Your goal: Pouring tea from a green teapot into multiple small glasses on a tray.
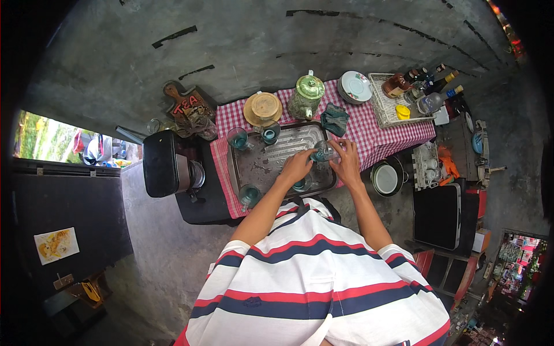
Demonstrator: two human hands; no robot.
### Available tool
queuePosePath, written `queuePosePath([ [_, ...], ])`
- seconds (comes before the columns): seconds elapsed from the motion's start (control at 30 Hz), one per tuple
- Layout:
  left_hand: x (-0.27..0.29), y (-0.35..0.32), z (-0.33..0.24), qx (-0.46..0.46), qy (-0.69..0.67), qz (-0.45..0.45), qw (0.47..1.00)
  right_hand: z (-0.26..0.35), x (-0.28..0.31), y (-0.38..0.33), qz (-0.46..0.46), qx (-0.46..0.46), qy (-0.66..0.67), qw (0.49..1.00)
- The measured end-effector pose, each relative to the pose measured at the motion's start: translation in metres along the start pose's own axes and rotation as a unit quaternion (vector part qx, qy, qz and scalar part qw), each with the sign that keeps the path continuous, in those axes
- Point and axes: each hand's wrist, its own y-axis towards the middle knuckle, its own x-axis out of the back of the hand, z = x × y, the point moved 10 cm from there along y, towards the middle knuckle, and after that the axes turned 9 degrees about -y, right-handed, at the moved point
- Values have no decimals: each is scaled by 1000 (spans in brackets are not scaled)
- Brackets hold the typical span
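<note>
Both hands, left hand and right hand, seem closed around one glass cup over the metal tray; wet glass could slip and break.

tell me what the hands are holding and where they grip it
Both hands, left hand and right hand, hold a small teal-tinted glass cup by its sides, over the metal tray.

Soft daylight, heavy fisheye edge warping
</note>
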Motion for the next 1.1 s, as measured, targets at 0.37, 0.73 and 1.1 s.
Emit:
queuePosePath([
  [0.37,-6,0,11,22,-13,15,1000,8,3,-4,-8,-13,8,1000],
  [0.73,-5,-2,7,9,-22,5,1000,2,-12,-6,18,-42,65,997],
  [1.1,-5,-4,10,-6,-21,-2,1000,0,-5,-4,-8,-65,152,986],
])
